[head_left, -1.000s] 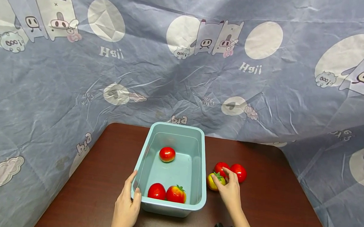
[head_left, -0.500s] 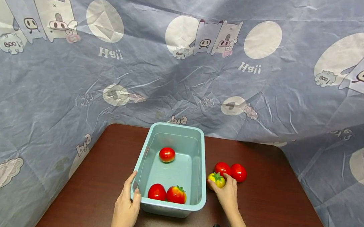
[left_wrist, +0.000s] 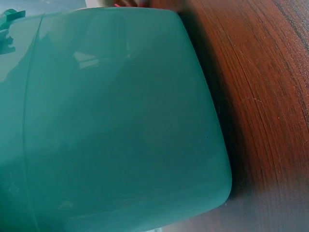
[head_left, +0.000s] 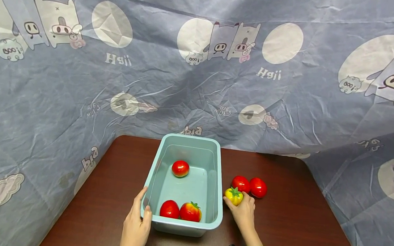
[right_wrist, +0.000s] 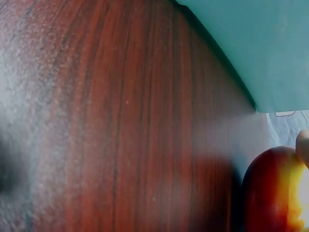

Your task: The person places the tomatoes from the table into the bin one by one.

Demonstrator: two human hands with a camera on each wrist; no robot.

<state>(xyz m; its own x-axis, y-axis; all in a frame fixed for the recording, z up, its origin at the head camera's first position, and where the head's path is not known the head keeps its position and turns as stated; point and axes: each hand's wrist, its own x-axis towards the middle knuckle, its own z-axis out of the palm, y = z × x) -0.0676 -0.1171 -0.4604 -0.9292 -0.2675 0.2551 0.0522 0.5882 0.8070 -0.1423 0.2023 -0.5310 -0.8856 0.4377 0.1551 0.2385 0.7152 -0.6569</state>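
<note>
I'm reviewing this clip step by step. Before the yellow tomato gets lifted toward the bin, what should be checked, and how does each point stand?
1. Right hand grips the yellow tomato: ok, fingers curl round it.
2. Left hand steadies the bin: ok, it holds the near left corner.
3. Free floor space inside the bin: ok, three tomatoes there, middle bare.
4. Two red tomatoes clear of the grasp: cannot tell, they sit right behind it.
5. Tomato off the table: not ok, apparently resting.

Head: above, looking down on the tub (head_left: 185, 229).
Left wrist: hard against tub wall.
Right wrist: low over table (right_wrist: 120, 121), beside tub.
</note>
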